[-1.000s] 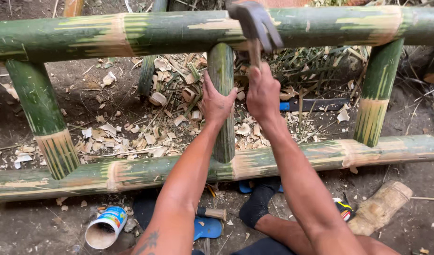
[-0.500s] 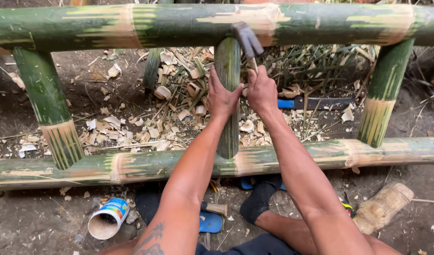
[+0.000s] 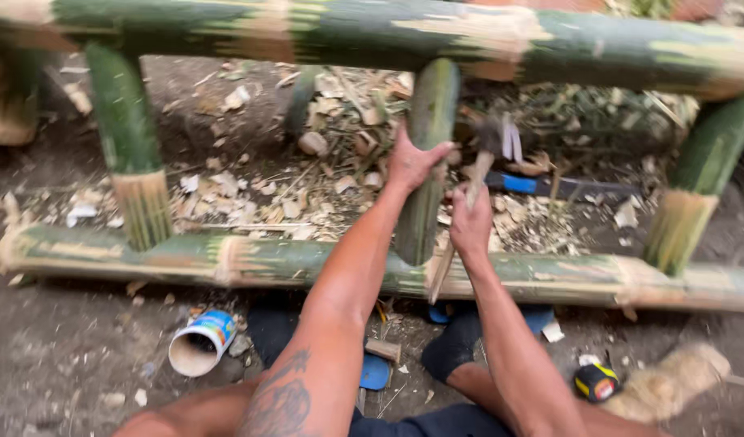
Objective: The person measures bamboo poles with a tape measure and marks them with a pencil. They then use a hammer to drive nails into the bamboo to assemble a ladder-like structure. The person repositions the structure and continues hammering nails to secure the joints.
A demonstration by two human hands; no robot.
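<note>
The left hand (image 3: 410,160) is clasped around the middle bamboo post (image 3: 427,162), a green piece whose long axis runs nearly upright, its top end meeting the upper bamboo rail (image 3: 307,32) and its foot meeting the lower bamboo rail (image 3: 226,260). Both rails lie lengthwise from side to side across the view. Just right of the post, the right hand (image 3: 470,226) is clenched on the wooden handle of a hammer (image 3: 487,154); the handle slants up and slightly rightward, with the blurred metal head at the top, close beside the post below the upper rail. Left of the post stands another green post (image 3: 129,146), and a third (image 3: 695,186) leans on the far right. Below the lower rail, on the dirt ground (image 3: 64,356), lies an open can (image 3: 200,344) on its side, mouth facing left.
</note>
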